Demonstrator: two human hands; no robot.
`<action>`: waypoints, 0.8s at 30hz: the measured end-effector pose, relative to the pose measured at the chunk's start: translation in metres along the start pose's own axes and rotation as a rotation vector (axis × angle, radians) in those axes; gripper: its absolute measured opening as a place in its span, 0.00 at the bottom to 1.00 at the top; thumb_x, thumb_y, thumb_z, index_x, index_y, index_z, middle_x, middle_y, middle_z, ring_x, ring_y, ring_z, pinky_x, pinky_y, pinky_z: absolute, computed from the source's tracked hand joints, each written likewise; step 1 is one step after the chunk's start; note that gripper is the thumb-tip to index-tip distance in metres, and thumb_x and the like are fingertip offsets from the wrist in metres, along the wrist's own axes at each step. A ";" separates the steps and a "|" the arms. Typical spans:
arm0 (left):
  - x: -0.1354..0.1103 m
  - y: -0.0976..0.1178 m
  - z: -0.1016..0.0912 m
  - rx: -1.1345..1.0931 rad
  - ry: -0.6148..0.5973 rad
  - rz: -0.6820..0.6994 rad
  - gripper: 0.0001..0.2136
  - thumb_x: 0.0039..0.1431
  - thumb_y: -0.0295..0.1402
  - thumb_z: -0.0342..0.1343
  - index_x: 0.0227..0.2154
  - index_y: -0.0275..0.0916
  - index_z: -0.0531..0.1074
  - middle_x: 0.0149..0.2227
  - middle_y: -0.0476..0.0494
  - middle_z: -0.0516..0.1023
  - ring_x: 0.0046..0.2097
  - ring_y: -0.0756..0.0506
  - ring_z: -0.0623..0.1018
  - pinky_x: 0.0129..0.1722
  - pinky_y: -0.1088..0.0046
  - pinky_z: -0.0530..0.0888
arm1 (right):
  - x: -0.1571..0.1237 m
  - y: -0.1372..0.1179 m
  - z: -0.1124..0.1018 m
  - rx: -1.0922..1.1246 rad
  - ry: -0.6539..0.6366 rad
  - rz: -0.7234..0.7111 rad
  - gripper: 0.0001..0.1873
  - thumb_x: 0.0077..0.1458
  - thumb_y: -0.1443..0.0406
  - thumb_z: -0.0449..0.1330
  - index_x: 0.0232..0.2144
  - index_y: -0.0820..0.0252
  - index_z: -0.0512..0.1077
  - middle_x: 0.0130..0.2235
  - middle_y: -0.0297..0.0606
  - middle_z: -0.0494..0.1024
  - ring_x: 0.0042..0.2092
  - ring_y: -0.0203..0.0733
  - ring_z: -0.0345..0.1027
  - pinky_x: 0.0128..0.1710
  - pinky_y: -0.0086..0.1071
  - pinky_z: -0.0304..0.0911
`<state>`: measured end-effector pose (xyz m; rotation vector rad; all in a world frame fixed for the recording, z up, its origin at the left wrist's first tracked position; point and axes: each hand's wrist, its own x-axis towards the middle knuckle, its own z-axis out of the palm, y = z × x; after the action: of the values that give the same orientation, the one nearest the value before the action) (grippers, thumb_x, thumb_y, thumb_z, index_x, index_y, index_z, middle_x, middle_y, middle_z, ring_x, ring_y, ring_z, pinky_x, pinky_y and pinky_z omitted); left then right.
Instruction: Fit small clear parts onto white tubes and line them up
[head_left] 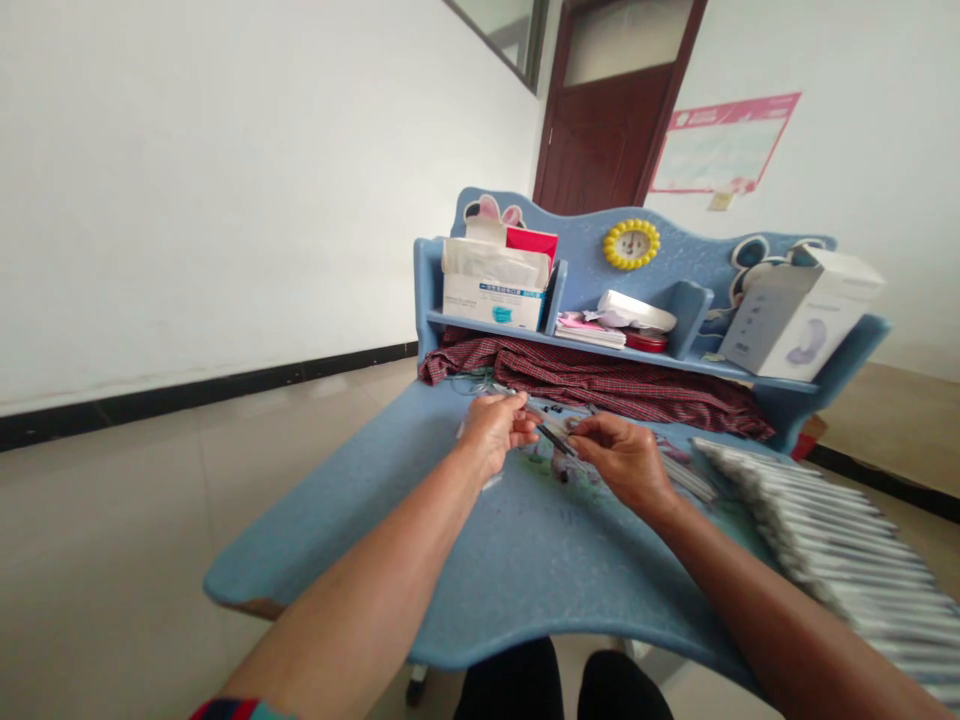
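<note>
Over the blue desk (480,570), my left hand (491,432) is closed on a slim dark pen (553,438), which slants down to the right. My right hand (622,458) pinches beside the pen's lower end; whatever sits between its fingertips is too small to make out. Small black pieces (553,408) lie just behind the hands. Several thin pale sticks (688,478) rest right of my right hand. Beyond them is a large pile of white-and-grey striped rods (832,540), blurred and partly behind my right forearm.
A checked red cloth (600,385) lies under the desk's shelf. On the shelf are a face mask box (491,290), a white oval object (636,310) above a red tin (646,342), and a white carton (802,310). A yellow-rimmed clock (631,245) is on the backboard.
</note>
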<state>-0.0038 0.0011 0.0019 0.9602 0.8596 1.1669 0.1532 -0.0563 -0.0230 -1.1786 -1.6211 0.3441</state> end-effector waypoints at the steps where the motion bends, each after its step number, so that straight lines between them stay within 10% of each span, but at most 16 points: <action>1: 0.000 -0.001 0.000 0.007 -0.002 0.001 0.06 0.51 0.29 0.53 0.23 0.31 0.66 0.18 0.44 0.71 0.17 0.53 0.69 0.18 0.75 0.71 | -0.001 0.000 0.000 -0.022 0.003 -0.012 0.05 0.45 0.64 0.59 0.25 0.62 0.71 0.22 0.31 0.69 0.23 0.32 0.59 0.23 0.25 0.54; 24: -0.001 -0.005 0.003 0.091 -0.037 0.028 0.07 0.51 0.30 0.53 0.22 0.32 0.65 0.19 0.43 0.72 0.17 0.52 0.70 0.17 0.75 0.71 | -0.005 -0.002 -0.001 -0.181 0.006 -0.077 0.05 0.46 0.64 0.58 0.25 0.59 0.71 0.23 0.32 0.71 0.25 0.34 0.63 0.26 0.26 0.57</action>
<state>0.0002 -0.0005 -0.0019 1.0683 0.8782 1.1386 0.1524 -0.0616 -0.0237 -1.2463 -1.7155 0.1466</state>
